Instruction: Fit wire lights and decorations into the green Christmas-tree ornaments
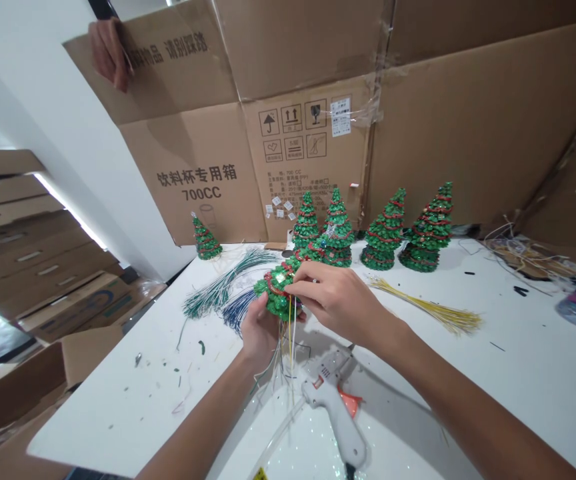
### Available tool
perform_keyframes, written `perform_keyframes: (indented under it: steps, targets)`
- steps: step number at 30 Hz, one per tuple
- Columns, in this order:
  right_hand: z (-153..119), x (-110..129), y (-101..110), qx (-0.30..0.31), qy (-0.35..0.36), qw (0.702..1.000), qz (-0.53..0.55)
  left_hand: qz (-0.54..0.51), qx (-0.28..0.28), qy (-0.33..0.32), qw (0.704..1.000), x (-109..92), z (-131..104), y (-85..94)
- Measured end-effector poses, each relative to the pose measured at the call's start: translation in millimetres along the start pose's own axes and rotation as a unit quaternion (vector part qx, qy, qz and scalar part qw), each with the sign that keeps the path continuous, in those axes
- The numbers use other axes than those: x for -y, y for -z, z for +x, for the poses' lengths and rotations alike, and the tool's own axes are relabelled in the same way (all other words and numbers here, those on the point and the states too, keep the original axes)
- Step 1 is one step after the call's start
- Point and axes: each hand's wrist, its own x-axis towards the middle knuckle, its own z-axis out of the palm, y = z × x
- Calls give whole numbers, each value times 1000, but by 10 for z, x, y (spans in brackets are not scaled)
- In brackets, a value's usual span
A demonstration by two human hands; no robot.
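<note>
My left hand (259, 333) is closed around the base of a small green Christmas tree (281, 283) with red garland, held tilted above the table. Yellow, white and dark wires (289, 340) hang down from its bottom. My right hand (331, 293) pinches at the red garland on the tree's near side; its fingertips are pressed together there, and what lies between them is too small to make out. Just below both hands lies a white hot glue gun (335, 407) with an orange trigger, its nozzle pointing away to the upper right.
Several finished-looking trees (385, 230) stand along the back, one small tree (205, 239) at the left. Bundles of green wires (228, 283), blue wires (238, 310) and yellow wires (433, 307) lie on the white table (133, 413). Cardboard (308, 73) walls the back; another person's hand (111, 53) grips its top.
</note>
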Motion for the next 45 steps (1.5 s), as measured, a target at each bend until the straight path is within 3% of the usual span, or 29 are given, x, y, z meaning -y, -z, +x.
perform_keyframes:
  steps: [12, 25, 31, 37, 45]
  targets:
    - [6, 8, 35, 21, 50, 998, 19, 11, 16, -11, 1000, 9, 6, 0]
    - [2, 18, 1, 47, 18, 999, -5, -6, -13, 15, 1000, -6, 8, -14]
    - [12, 21, 8, 42, 24, 999, -14, -1, 1, 22, 1000, -9, 7, -3]
    - [6, -26, 16, -3, -28, 998, 49, 5, -19, 9, 1000, 6, 23, 20]
    - [15, -22, 41, -25, -136, 977, 163, 37, 3, 11, 999, -8, 18, 27]
